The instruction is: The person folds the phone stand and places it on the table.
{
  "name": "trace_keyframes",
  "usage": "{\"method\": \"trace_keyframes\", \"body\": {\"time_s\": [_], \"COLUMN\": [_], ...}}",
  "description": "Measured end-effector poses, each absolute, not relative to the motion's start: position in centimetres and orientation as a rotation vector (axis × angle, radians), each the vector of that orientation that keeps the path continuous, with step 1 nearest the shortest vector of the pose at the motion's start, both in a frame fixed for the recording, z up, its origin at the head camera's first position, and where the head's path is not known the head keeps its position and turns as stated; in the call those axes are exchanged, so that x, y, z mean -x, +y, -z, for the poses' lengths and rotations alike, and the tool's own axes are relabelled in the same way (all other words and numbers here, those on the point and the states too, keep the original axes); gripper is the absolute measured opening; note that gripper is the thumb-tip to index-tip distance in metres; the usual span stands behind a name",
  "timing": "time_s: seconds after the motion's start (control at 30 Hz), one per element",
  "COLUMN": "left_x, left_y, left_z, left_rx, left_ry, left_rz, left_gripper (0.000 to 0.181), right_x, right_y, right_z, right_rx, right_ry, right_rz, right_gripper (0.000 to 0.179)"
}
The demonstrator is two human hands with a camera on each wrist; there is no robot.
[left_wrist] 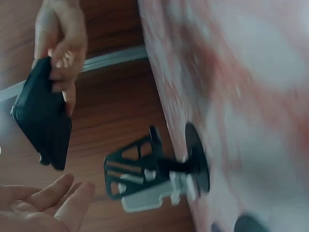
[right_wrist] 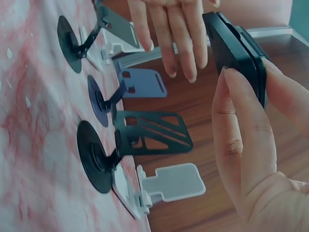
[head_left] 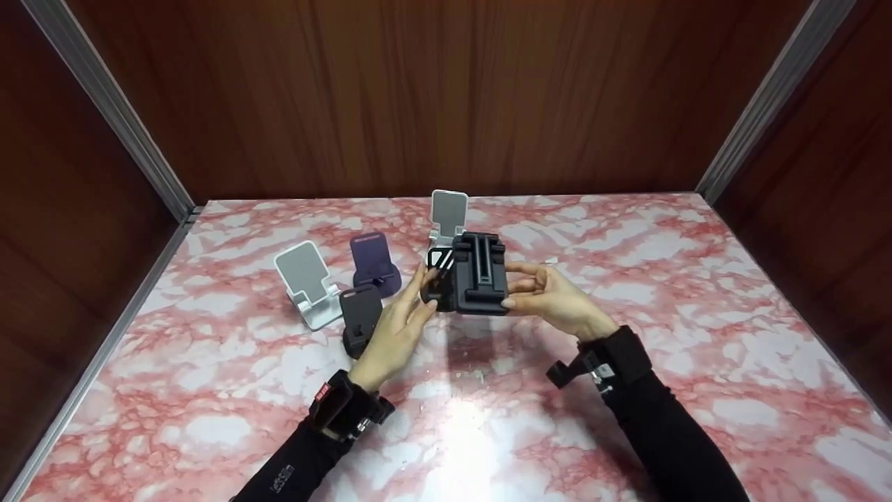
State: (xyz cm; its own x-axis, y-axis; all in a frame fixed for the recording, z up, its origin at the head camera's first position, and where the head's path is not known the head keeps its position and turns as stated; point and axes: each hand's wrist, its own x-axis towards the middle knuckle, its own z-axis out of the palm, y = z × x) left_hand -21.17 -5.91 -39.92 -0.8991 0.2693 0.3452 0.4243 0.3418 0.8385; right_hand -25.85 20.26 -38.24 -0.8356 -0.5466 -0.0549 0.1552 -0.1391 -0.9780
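Note:
My right hand (head_left: 557,300) pinches a black folded phone stand (head_left: 481,279) by its right edge, thumb on one face and fingers on the other, raised above the table. My left hand (head_left: 394,331) is beside that stand on its left, its fingers fairly straight. A gap shows between the left fingers and the folded stand in the left wrist view. Behind them, a black slotted phone stand (right_wrist: 154,133) stands upright on a round base, partly hidden by the left hand in the head view. A white-and-grey phone stand (head_left: 449,209) is just behind it.
Left of the hands stand a purple phone stand (head_left: 373,258), a dark grey phone stand (head_left: 361,314) close to my left hand, and a larger white-and-grey phone stand (head_left: 304,273). The red-and-white marbled table (head_left: 662,279) is bounded by wooden panels (head_left: 446,97) at the back and sides.

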Motion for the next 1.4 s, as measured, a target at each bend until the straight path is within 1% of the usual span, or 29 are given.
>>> {"method": "trace_keyframes", "body": {"time_s": [0.3,0.6,0.77,1.13,1.4], "left_x": [21.1,21.8,22.1,22.3,22.2], "left_y": [-6.4,-7.0,-7.3,-7.4,-7.3], "left_z": [40.0,40.6,41.0,41.1,41.2], "left_rx": [0.578,0.440,0.404,0.399,0.401], "left_ry": [-2.500,-2.525,-2.559,-2.598,-2.636], "left_rz": [0.850,0.420,0.334,0.341,0.367], "left_gripper": [0.065,0.072,0.074,0.074,0.074], "right_x": [26.2,27.1,28.3,31.2,32.7], "right_y": [23.1,25.8,27.2,30.5,31.9], "right_z": [38.0,38.9,39.4,40.1,40.3], "right_rx": [0.379,0.282,0.242,0.188,0.141], "right_ry": [1.717,1.750,1.789,2.050,2.165], "right_rz": [2.018,2.023,2.005,1.828,1.694], "right_gripper": [0.073,0.074,0.076,0.074,0.072]}}
